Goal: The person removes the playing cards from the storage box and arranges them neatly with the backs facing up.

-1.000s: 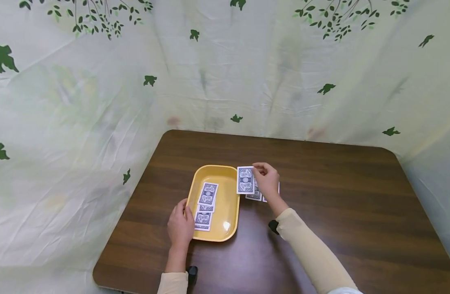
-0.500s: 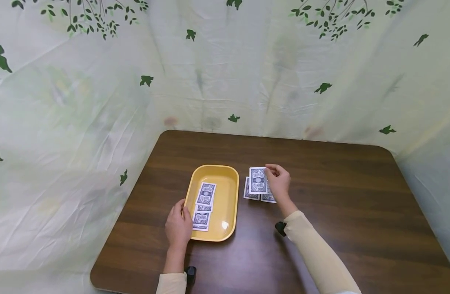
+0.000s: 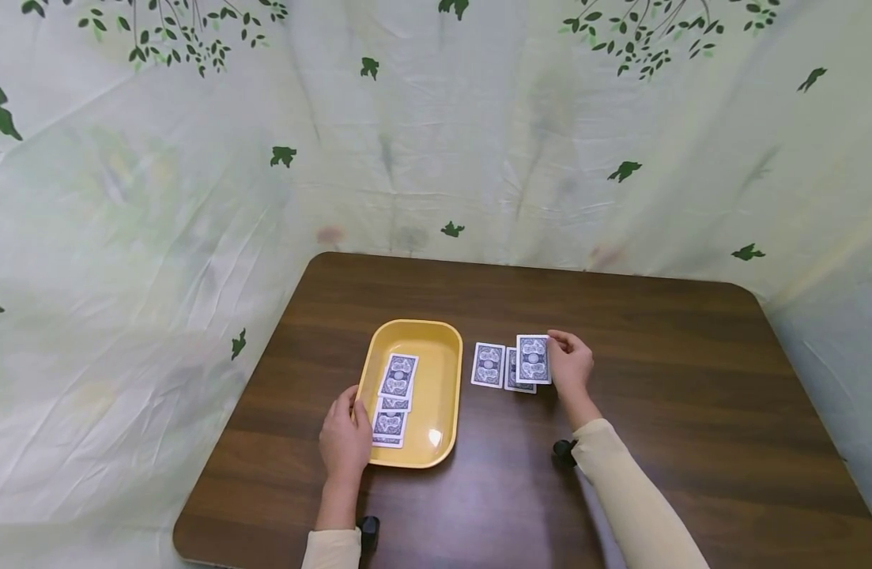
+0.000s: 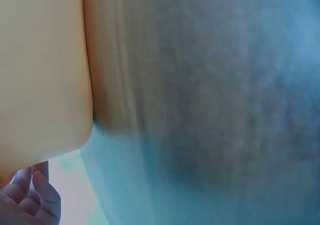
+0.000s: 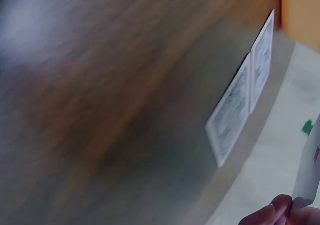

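Observation:
In the head view my right hand [image 3: 572,367] pinches a face-down playing card [image 3: 534,359] by its right edge; the right wrist view has thumb and fingertips on this card [image 5: 306,172]. The held card overlaps a second blue-backed card [image 3: 521,385] on the table. Left of that lies another card [image 3: 488,365], also face down. My left hand [image 3: 346,435] grips the left rim of a yellow tray [image 3: 446,395], its thumb at the edge. Inside the tray, an upper card [image 3: 398,375] and a lower card [image 3: 389,423] lie in an overlapping column.
The brown wooden table [image 3: 656,356] has rounded corners and runs back to a pale curtain [image 3: 421,142] printed with green leaves. Both wrists carry a small black device, one of them a dark wrist camera [image 3: 564,452] below the right hand.
My right hand has carried its card rightward, from beside the tray's rim, past the first table card, to over the second. The left hand keeps its place on the tray.

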`<state>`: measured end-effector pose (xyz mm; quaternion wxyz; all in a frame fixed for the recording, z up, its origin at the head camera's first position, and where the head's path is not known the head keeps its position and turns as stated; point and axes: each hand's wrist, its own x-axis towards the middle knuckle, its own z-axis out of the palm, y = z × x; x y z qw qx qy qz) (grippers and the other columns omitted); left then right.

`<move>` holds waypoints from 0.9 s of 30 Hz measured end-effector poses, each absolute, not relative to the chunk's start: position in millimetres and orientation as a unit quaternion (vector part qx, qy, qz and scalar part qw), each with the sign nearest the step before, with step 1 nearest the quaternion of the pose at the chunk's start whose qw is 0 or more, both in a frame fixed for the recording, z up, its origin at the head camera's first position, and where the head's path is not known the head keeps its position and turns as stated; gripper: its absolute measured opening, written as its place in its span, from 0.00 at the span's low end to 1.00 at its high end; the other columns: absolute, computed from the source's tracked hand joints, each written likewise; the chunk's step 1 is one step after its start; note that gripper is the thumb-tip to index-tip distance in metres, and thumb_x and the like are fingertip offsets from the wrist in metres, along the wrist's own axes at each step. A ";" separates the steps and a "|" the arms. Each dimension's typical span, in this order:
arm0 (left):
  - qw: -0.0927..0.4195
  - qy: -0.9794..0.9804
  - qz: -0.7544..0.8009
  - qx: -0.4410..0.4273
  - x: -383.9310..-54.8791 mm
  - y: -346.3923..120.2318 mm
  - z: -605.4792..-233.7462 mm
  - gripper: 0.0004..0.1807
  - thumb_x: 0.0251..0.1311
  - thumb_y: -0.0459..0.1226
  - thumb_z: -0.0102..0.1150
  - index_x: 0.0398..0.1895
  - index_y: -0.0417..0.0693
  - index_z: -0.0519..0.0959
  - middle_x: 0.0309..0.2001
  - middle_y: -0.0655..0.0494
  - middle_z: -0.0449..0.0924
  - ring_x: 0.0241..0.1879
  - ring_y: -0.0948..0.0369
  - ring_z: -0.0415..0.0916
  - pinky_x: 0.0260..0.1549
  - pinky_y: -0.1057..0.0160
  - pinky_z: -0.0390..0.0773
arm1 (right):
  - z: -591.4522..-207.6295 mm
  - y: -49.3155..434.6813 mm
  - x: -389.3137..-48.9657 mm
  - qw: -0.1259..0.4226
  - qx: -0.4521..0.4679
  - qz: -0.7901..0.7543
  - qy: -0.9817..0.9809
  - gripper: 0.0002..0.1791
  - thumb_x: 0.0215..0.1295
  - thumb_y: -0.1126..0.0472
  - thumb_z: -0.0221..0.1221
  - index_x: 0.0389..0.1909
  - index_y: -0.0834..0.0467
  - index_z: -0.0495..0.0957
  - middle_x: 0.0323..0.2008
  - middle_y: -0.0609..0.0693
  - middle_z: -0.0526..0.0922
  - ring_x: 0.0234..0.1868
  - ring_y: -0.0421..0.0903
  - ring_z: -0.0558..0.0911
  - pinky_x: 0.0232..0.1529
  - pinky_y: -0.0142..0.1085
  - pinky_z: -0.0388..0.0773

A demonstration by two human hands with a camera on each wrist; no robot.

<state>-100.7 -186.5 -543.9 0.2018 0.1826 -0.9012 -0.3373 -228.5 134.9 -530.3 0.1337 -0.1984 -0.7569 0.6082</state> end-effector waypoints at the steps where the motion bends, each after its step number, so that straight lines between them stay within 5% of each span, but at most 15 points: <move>1: 0.202 -0.901 -0.337 0.183 -100.7 -186.6 -544.0 0.17 0.69 0.35 0.49 0.56 0.37 0.76 0.48 0.39 0.80 0.46 0.41 0.78 0.44 0.41 0.73 | -531.4 137.7 -228.2 0.134 -0.205 0.610 -0.754 0.11 0.63 0.65 0.59 0.43 0.65 0.84 0.30 0.52 0.80 0.31 0.40 0.74 0.30 0.27 0.68; 18: 0.202 -0.900 -0.340 0.182 -100.2 -186.6 -544.6 0.17 0.69 0.35 0.49 0.56 0.36 0.76 0.48 0.38 0.80 0.47 0.41 0.78 0.44 0.41 0.73 | -559.3 171.1 -226.4 0.132 -0.253 0.562 -0.776 0.12 0.60 0.66 0.57 0.42 0.65 0.84 0.31 0.53 0.82 0.29 0.37 0.73 0.31 0.26 0.67; 27: 0.207 -0.900 -0.339 0.179 -100.0 -185.9 -544.0 0.16 0.69 0.34 0.49 0.56 0.36 0.76 0.47 0.38 0.80 0.45 0.41 0.78 0.43 0.41 0.73 | -561.3 173.7 -227.5 0.109 -0.235 0.539 -0.802 0.13 0.61 0.66 0.56 0.45 0.65 0.83 0.37 0.60 0.83 0.37 0.49 0.77 0.37 0.35 0.69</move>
